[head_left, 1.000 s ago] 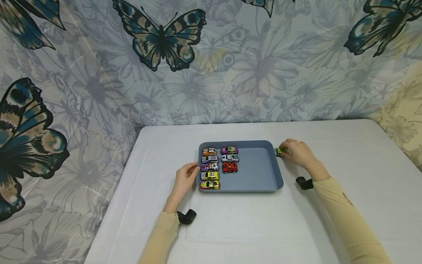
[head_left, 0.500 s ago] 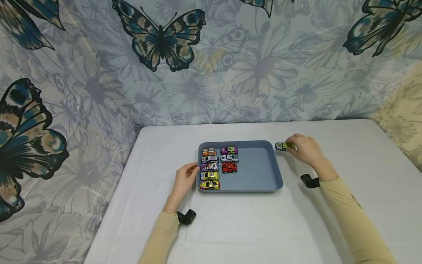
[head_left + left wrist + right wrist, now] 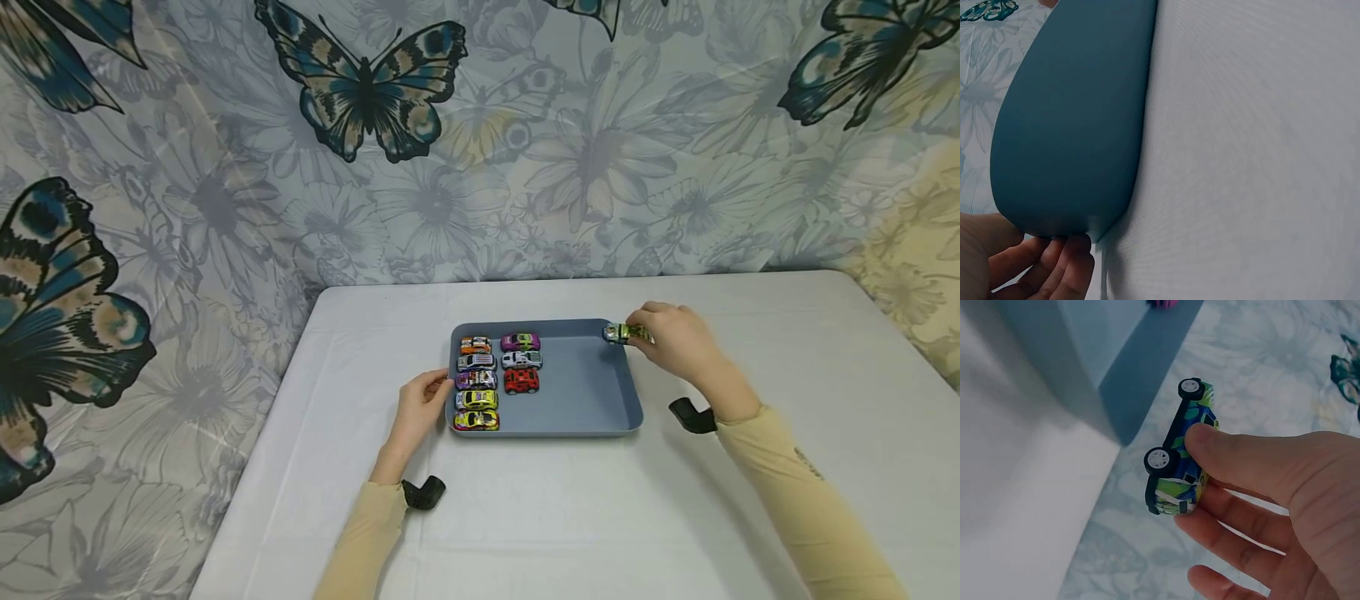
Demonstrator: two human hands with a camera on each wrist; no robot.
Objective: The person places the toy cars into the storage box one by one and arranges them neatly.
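A blue-grey tray (image 3: 577, 421) lies on the table. Inside it, several toy cars stand in two columns towards the left, among them a red car (image 3: 522, 381) and a purple-green car (image 3: 521, 342). At the tray's left end, my left hand (image 3: 422, 406) holds the wall, its fingers (image 3: 1072, 269) curled against the outside. Over the back right corner, my right hand (image 3: 678, 342) pinches a green and blue toy car (image 3: 1179, 450) between thumb and fingers. The right wrist view shows the car's wheels and side, off the table.
A white cloth covers the table (image 3: 525, 517). Behind it hangs a backdrop (image 3: 600, 167) printed with flowers and butterflies. Each wrist wears a black camera mount, such as the left mount (image 3: 424, 493).
My right hand lifted the green toy car from beside the tray's right end, drew it right, then moved left over the tray's corner. The left hand stayed in place.
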